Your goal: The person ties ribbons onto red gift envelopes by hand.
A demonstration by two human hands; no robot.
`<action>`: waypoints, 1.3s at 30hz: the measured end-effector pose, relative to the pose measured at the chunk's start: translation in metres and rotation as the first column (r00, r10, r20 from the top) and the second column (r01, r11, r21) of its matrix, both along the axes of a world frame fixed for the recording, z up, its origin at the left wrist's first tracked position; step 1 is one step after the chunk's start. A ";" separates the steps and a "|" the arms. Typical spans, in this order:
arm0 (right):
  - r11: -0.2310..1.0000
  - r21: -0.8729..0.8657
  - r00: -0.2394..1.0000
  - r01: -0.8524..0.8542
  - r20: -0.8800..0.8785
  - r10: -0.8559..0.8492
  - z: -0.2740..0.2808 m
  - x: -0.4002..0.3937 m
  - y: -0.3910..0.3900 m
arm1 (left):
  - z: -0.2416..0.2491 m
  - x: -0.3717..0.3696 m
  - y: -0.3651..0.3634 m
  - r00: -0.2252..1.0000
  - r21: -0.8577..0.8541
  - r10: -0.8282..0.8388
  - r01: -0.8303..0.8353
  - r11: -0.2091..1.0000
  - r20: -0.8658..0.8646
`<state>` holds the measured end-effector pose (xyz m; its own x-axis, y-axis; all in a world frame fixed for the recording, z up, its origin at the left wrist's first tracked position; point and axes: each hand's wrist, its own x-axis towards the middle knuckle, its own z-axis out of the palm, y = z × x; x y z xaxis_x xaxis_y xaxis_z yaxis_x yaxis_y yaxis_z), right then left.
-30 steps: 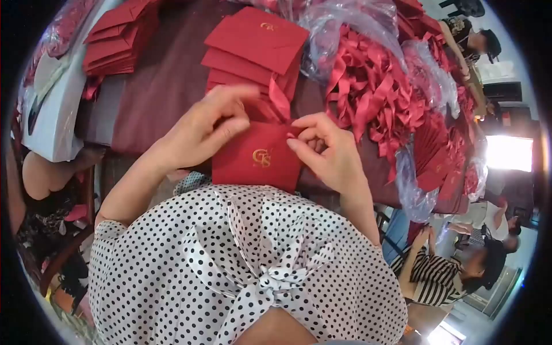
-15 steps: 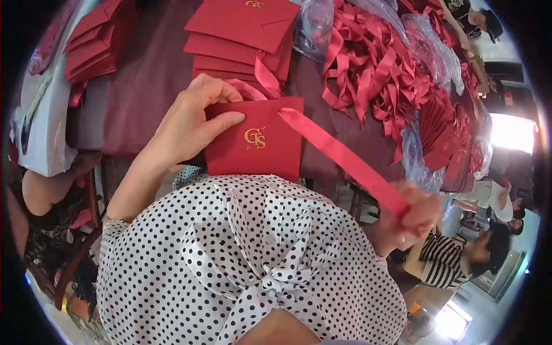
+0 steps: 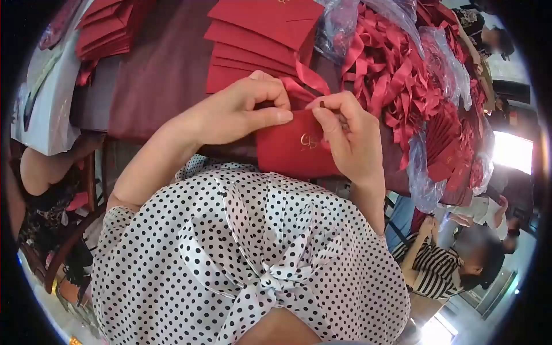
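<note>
A small red paper bag (image 3: 282,146) with a gold monogram is held upright in front of my chest. My left hand (image 3: 241,109) pinches its top edge near the left corner, thumb on the printed face. At the bag's top right, my right hand (image 3: 353,135) has thumb and index finger closed over the edge, covering part of the monogram. A small dark spot shows between those fingertips. A red satin ribbon (image 3: 310,79) loops up behind the bag between both hands. Just beyond lies a fanned stack of red bags (image 3: 250,43).
A pile of loose red ribbons (image 3: 391,75) lies at the right with clear plastic wrapping (image 3: 425,167). More red bags (image 3: 106,31) are stacked at the left on the dark red tablecloth (image 3: 158,63). A person in a striped shirt (image 3: 434,267) sits at the right.
My right hand has come back from the far right to the bag's top edge; the stretched ribbon strand no longer shows. Bag and left hand have shifted right in view.
</note>
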<state>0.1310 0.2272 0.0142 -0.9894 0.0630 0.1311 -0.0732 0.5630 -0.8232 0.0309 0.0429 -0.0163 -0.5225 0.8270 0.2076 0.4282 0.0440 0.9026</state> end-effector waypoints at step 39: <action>0.758 0.640 0.941 -0.122 -0.169 0.295 -0.001 0.007 -0.031 | -0.002 0.004 -0.005 0.979 0.048 0.145 -0.140 0.989 -0.141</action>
